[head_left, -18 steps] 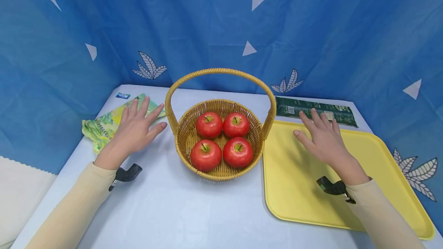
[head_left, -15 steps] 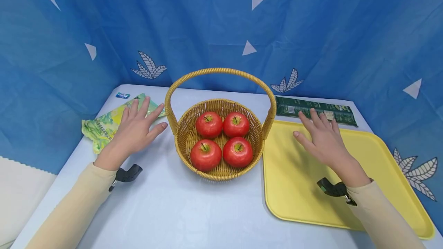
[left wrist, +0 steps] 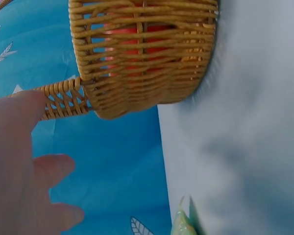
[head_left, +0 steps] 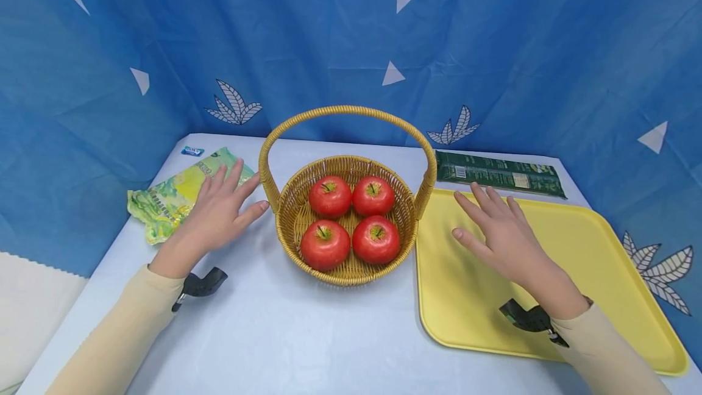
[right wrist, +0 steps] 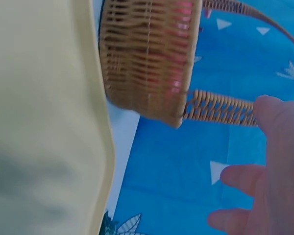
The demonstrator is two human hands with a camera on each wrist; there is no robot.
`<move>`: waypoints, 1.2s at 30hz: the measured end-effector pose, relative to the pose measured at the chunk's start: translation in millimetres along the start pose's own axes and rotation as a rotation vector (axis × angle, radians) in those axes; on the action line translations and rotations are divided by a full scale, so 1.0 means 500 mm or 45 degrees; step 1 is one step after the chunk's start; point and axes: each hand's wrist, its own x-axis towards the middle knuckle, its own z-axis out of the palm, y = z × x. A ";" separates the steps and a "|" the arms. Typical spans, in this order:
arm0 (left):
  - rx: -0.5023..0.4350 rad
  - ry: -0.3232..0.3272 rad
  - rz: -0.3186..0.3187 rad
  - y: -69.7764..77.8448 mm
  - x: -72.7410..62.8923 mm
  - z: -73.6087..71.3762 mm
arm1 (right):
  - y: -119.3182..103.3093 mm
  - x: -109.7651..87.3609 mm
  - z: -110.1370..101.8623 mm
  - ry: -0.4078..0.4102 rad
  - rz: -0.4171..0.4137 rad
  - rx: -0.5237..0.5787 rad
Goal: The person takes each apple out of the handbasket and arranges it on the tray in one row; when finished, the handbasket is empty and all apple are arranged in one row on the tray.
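Note:
A woven wicker basket (head_left: 348, 279) with a tall arched handle (head_left: 345, 111) stands mid-table in the head view. Several red apples (head_left: 325, 245) lie inside it. My left hand (head_left: 216, 215) hovers to the basket's left with fingers spread, holding nothing. Over the yellow tray (head_left: 450, 322), right of the basket, my right hand (head_left: 507, 242) is held with fingers extended and nothing in it. Both wrist views show the basket's side wall (left wrist: 147, 58) apart from the fingers, with the thumb overlapping the handle's base in each.
Behind and under the left hand lies a green and yellow packet (head_left: 164, 203). A small blue wrapped item (head_left: 192, 151) sits at the back left corner. Along the back right edge lies a long dark green packet (head_left: 499, 172). A blue curtain (head_left: 329, 29) hangs behind the table.
My right hand has shifted left toward the basket and turned slightly. My left hand has moved slightly right. The basket and apples hold their places.

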 end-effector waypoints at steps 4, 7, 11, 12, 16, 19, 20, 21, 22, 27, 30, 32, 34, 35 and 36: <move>-0.037 0.005 0.017 0.001 -0.005 0.004 | -0.021 -0.007 -0.003 0.013 -0.051 0.000; -0.063 0.013 0.037 0.003 -0.006 0.009 | -0.036 -0.010 -0.004 0.028 -0.095 -0.001; -0.122 0.011 0.061 0.006 -0.005 0.015 | -0.055 -0.010 -0.002 0.047 -0.162 0.008; -0.143 0.008 0.067 0.006 -0.005 0.017 | -0.060 -0.009 0.000 0.059 -0.183 0.012; -0.229 0.011 0.085 0.009 -0.003 0.026 | -0.082 -0.001 0.010 0.121 -0.299 0.044; -0.294 0.033 0.115 0.009 -0.001 0.036 | -0.098 0.008 0.017 0.168 -0.375 0.066; -0.316 0.041 0.126 0.010 0.000 0.039 | -0.104 0.011 0.019 0.190 -0.394 0.068; -0.337 0.044 0.133 0.011 0.001 0.043 | -0.110 0.013 0.020 0.210 -0.410 0.074; -0.361 0.044 0.137 0.012 0.003 0.046 | -0.116 0.015 0.022 0.229 -0.426 0.081; -0.446 0.046 0.130 0.013 0.008 0.060 | -0.149 0.028 0.030 0.297 -0.528 0.125; -0.489 0.060 0.129 0.012 0.011 0.069 | -0.167 0.041 0.038 0.276 -0.562 0.150; -0.526 0.069 0.126 0.011 0.013 0.076 | -0.178 0.048 0.043 0.245 -0.549 0.161; -0.569 0.077 0.124 0.012 0.014 0.082 | -0.187 0.054 0.046 0.206 -0.520 0.179; -0.593 0.081 0.121 0.013 0.015 0.084 | -0.192 0.057 0.047 0.189 -0.504 0.185; -0.615 0.084 0.117 0.013 0.015 0.086 | -0.196 0.060 0.048 0.171 -0.482 0.190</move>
